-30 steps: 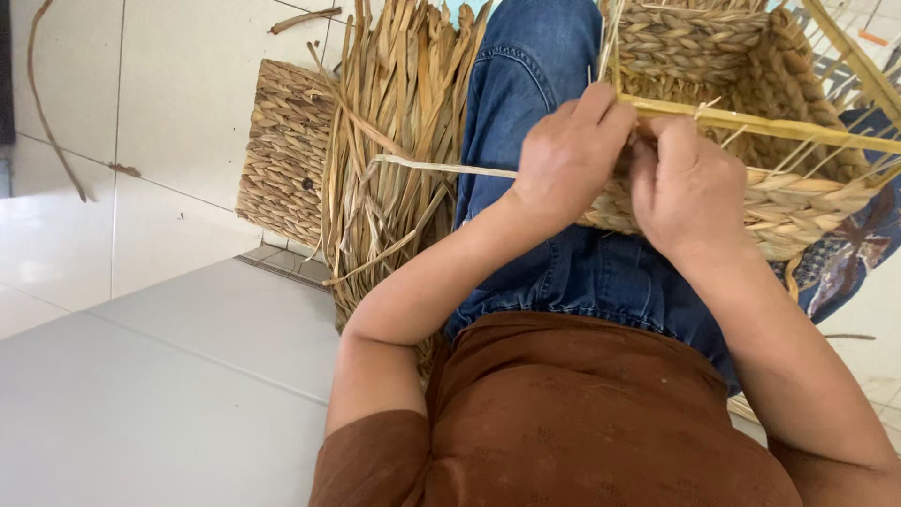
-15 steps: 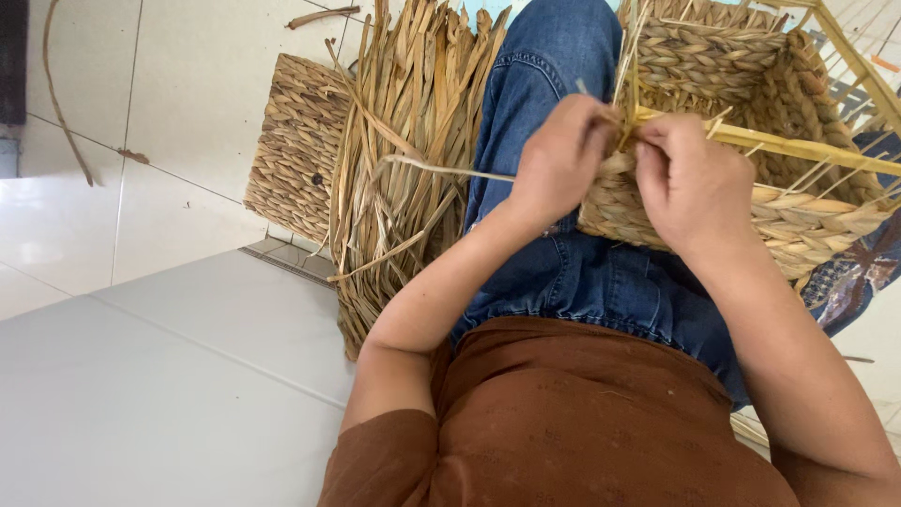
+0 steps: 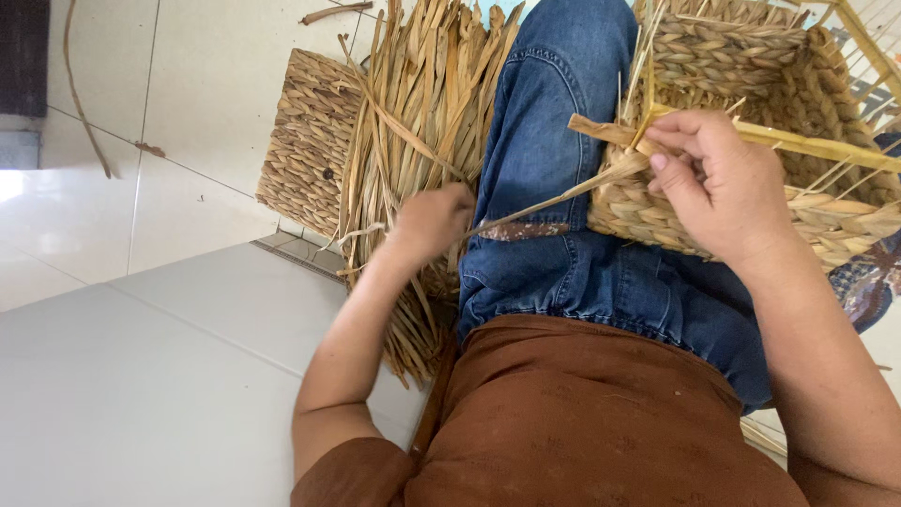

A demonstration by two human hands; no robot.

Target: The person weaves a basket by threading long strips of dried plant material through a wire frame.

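Though the woven basket [image 3: 751,202] sits plainly on the person's lap at about two o'clock, its right side runs off the frame, and a pale wooden frame [image 3: 859,33] behind it is cut off at the top corner. The pile of dried leaf strips [image 3: 413,141] at eleven o'clock hides part of a second woven piece [image 3: 305,141] lying on the white tiled floor [image 3: 141,376], and its top ends leave the picture.

The floor from seven to ten o'clock is the open room; the strips and the jeans crowd the middle.

The right hand [image 3: 718,183] pinches a strip [image 3: 554,200] against the basket's rim, thumb pressed to curled fingers. That strip stretches down toward nine o'clock to the left hand [image 3: 432,222], which is closed loosely over it beside the pile; its fingertips are turned away and cannot be made out.
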